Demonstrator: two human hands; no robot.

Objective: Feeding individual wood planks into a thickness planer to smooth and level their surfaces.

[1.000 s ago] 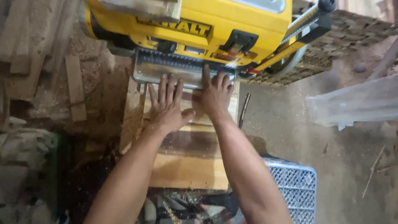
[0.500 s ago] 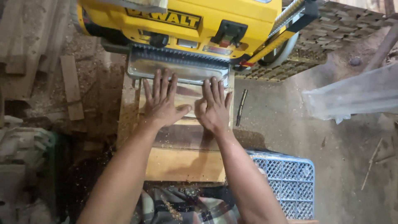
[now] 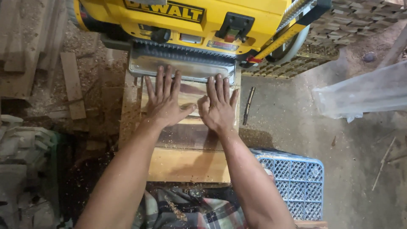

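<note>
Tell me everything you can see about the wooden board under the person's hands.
The wooden board is a flat, pale plank with a darker, shaded band across its middle. It lies level, its far end at the metal infeed table of the yellow planer, its near end toward the person. The left hand and right hand press flat on it, fingers spread. Sawdust speckles its surface.

arms: bare, sawdust-flecked | sleeves: none | lap: plaid cloth (image 3: 199,210), red-green-grey

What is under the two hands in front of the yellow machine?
Both the left hand and the right hand lie flat on a wooden board at the machine. The wood beneath the palms is covered.
</note>
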